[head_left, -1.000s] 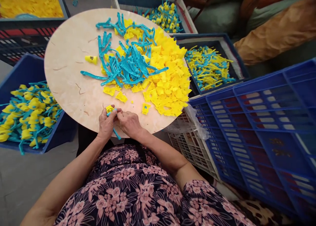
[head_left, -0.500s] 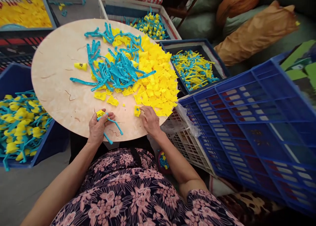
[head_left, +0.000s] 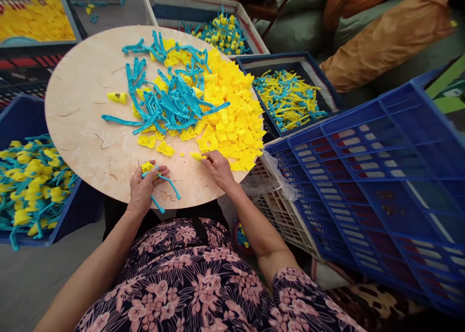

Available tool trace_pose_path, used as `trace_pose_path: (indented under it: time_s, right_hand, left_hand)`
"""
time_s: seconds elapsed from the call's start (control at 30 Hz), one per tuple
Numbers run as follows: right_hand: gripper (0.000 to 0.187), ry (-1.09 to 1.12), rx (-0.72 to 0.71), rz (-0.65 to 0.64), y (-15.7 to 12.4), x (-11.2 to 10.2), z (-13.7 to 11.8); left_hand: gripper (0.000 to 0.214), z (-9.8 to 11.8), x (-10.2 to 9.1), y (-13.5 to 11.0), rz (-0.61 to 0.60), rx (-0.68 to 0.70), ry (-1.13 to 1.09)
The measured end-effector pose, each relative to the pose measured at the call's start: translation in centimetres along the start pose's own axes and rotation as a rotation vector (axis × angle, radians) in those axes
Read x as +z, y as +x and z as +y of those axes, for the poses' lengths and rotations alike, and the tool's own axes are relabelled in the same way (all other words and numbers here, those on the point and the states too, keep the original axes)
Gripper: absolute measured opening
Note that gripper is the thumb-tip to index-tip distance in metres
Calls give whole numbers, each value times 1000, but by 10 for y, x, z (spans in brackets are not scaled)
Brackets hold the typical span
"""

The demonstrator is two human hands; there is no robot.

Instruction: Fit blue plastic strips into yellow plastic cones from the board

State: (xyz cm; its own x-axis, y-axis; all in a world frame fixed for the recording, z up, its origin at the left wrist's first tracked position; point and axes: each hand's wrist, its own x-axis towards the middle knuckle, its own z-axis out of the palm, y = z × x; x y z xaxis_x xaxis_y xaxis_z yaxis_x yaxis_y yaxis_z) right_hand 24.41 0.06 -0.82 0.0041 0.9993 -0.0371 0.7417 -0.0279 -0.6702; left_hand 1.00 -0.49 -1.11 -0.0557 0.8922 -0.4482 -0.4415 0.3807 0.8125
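Note:
Close to the round table's near edge, my left hand (head_left: 144, 184) is closed around a yellow plastic piece (head_left: 147, 167) and a blue forked plastic piece (head_left: 169, 183), whose two legs stick out past the fingers. To its right, my right hand (head_left: 219, 170) pinches a small yellow plastic piece (head_left: 198, 156) just above the tabletop. A pile of yellow pieces (head_left: 232, 114) lies beyond my right hand. Blue plastic strips (head_left: 174, 102) are heaped in the table's middle, with several yellow pieces among them.
The round table (head_left: 76, 90) is in front of me. A blue bin (head_left: 85, 203) of joined blue and yellow pieces stands at left. Behind the table are a white crate (head_left: 148, 7) and a dark crate (head_left: 336, 97). A tall blue crate (head_left: 381, 177) leans at right.
The yellow piece in my right hand has turned from showing its open end to lying sideways, and that hand has shifted slightly left and up. My left hand keeps its hold.

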Motion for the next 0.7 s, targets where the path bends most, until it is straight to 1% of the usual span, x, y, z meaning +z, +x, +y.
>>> trace_pose_path:
  time_s: [0.07,0.1,0.13,0.17,0.23,0.3,0.4,0.53,0.6,0.7]
  right_hand:
    - [32,142,38,-136,3,-5,-1]
    - [34,174,68,-200,4,-7,-1]
    - [34,174,105,-239,4,-9,-2]
    - [31,145,143,-244,4,-11,-2]
    - [27,41,202,-174,2,-14,-3]
    - [32,-58,225,-92,-2,-17,-4]
    - [37,-171,201,-31,-7,-16,-6]
    - [37,-286,150,45,-7,-6,-8]
    - [35,-270,107,53,-7,0,-7]
    - [32,-142,15,42,-10,4,-4]
  left_hand:
    - [49,0,0,0,-4,-5,1]
    - [49,0,0,0,-3,-6,2]
    - [48,0,0,0,-3,-6,1]
    - [48,1,0,0,-4,-6,1]
    - [48,1,0,0,-9,-12,1]
    - [49,2,0,0,-14,-18,4]
    - [49,3,1,-1,-16,-19,5]
    - [49,3,1,-1,-9,-21,-3]
    - [48,3,0,0,-14,-22,-1]
    - [48,3,-1,0,-31,-18,1]
